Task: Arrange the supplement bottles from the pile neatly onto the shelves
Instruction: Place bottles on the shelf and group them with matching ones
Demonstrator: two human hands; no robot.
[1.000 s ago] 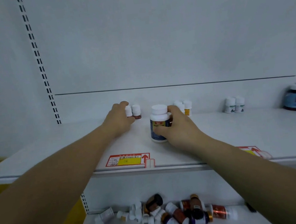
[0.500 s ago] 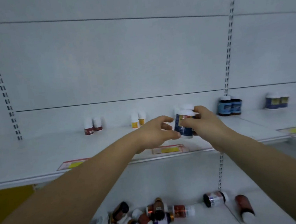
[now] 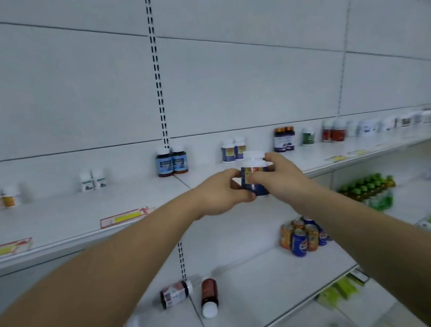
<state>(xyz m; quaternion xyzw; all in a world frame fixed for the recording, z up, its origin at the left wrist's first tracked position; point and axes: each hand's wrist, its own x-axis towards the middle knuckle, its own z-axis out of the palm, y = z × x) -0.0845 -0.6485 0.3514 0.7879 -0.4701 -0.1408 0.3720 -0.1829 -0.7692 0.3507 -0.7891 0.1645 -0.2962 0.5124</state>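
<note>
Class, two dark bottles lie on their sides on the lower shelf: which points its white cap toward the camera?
The plain reddish-brown bottle on the right; the white-labelled dark bottle beside it lies crosswise, cap pointing right.

White-capped blue-labelled bottle point(image 3: 255, 177) upright, held before the upper shelf point(image 3: 81, 217)

Left hand point(image 3: 220, 192) and right hand point(image 3: 281, 176) gripping blue-labelled white-capped bottle point(image 3: 255, 175), above upper shelf point(image 3: 81, 217) edge

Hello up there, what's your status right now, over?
Left hand and right hand both grip the blue bottle, upright above the shelf edge. Similar pair stands just behind. Path looks open.
</note>
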